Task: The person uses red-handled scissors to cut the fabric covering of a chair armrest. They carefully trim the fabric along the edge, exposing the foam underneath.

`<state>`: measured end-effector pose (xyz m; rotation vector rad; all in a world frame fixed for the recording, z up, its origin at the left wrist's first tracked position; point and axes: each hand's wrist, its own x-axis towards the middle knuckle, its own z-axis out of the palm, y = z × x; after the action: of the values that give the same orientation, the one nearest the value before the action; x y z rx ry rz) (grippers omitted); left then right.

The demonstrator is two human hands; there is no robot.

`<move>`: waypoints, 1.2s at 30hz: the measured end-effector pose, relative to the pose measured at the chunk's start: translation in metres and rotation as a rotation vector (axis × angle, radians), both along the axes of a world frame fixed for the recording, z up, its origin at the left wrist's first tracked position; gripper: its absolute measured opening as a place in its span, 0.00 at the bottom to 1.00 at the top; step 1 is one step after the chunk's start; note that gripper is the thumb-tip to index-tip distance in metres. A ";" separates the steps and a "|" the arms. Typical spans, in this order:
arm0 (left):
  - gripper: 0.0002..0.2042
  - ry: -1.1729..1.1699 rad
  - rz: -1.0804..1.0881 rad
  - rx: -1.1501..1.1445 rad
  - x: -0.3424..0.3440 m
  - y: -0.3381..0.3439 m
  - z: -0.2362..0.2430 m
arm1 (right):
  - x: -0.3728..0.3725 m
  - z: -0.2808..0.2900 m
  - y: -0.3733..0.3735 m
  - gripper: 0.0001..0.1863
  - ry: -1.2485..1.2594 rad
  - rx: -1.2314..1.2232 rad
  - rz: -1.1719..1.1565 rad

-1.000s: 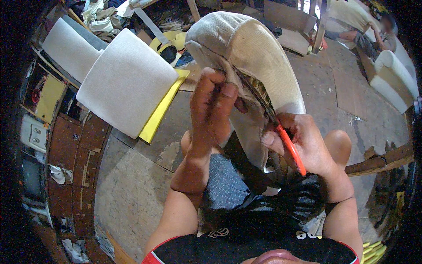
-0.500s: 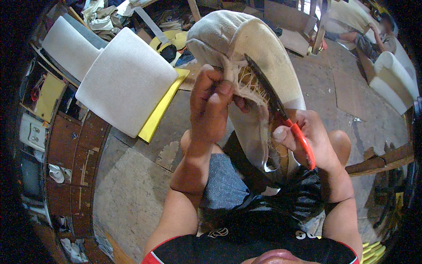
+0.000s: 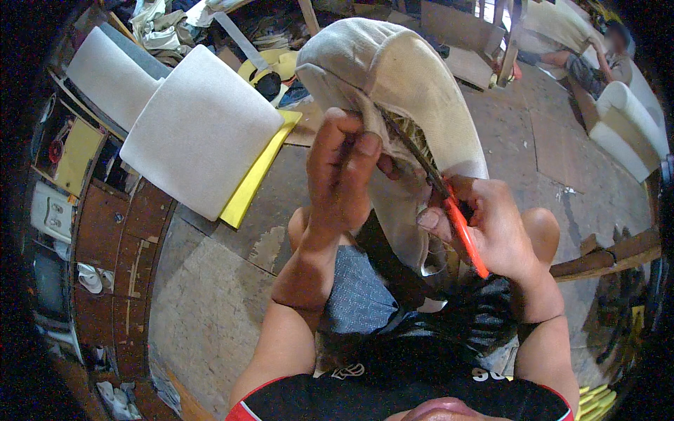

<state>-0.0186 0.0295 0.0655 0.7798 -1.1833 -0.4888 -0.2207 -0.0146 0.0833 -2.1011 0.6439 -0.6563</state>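
So how'd the grips look?

Left hand was clamped on a loose fabric edge of that beige padded piece. Right hand was wrapped around red-handled scissors, which lay along the gap in its cover.

And where was the piece?

Straight ahead, lower end between the knees, right of a pale cushion.
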 end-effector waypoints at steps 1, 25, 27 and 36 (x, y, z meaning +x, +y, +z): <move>0.05 -0.032 0.019 -0.009 0.000 0.000 -0.001 | -0.002 0.000 -0.001 0.18 0.011 -0.077 -0.018; 0.06 0.104 -0.075 0.042 0.005 -0.006 -0.007 | 0.001 0.001 -0.006 0.20 -0.059 -0.025 -0.040; 0.04 0.004 -0.043 0.045 0.005 -0.005 -0.002 | -0.001 0.001 -0.006 0.20 -0.040 -0.233 -0.083; 0.06 0.391 -0.255 -0.005 0.009 -0.011 0.003 | -0.009 -0.009 -0.022 0.14 -0.066 0.065 -0.002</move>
<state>-0.0092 0.0180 0.0683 0.4995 -0.9193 -0.8091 -0.2298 -0.0364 0.0742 -2.0102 0.6227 -0.6940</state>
